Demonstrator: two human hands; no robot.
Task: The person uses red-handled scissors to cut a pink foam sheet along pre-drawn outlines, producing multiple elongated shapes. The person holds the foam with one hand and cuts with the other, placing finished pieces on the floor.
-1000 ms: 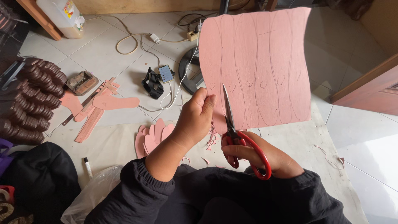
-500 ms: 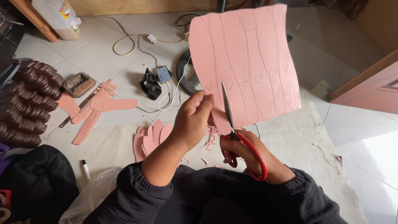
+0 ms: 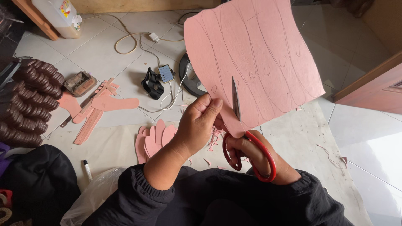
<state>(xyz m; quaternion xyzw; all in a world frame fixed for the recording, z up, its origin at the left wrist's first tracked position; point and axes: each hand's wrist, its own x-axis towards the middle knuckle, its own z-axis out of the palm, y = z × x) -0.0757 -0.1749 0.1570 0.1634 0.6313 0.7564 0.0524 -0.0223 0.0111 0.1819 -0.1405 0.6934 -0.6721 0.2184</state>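
Matt pink sheet [image 3: 259, 54]; scissors [image 3: 245, 138]: metal blade, glossy red plastic handles.

You have two bare hands with no gloves and no rings that I can see. Your left hand [image 3: 200, 125] has short, plain nails, and the thumb nail shows at the top. Your right hand [image 3: 255, 157] is partly hidden, so only the fingers and the back of it show. Both arms wear long black sleeves [image 3: 142, 196] made of soft cloth. The cuffs are thick and bunched up in folds near the wrists. The left sleeve is pushed back, so some bare forearm shows. The black top is plain.
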